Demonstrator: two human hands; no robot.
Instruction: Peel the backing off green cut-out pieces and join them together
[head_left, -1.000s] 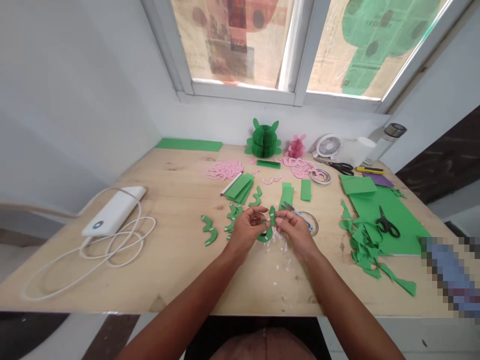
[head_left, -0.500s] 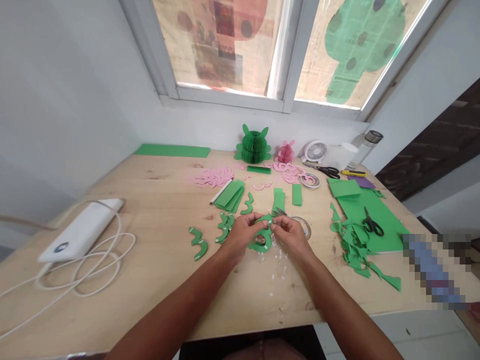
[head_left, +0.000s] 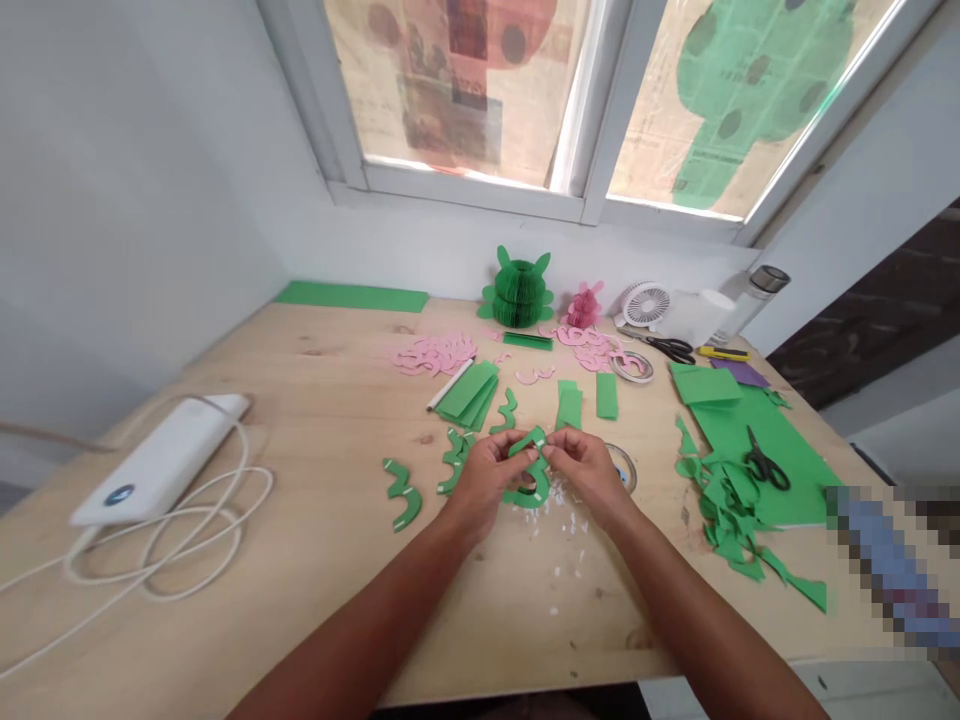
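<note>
Both my hands meet over the middle of the wooden table [head_left: 315,560]. My left hand [head_left: 484,478] and my right hand [head_left: 585,470] each pinch a curved green paper cutout [head_left: 529,442] with white tape strips on it, held just above the table. More curved green cutouts [head_left: 401,492] lie to the left of my hands. White paper scraps [head_left: 570,525] are scattered under my hands. A tape roll [head_left: 624,465] lies just behind my right hand, partly hidden.
A white power bank [head_left: 154,462] with a coiled cable lies at left. Green paper sheet [head_left: 757,440], scraps and black scissors [head_left: 765,465] are at right. Pink cutouts [head_left: 435,352], folded green strips [head_left: 469,390], green and pink honeycomb figures, a small fan [head_left: 646,302] stand at the back.
My hands stayed together on the green cutout, which turned from upright to nearly flat between my fingers. The camera view shifted slightly; nothing else on the table moved.
</note>
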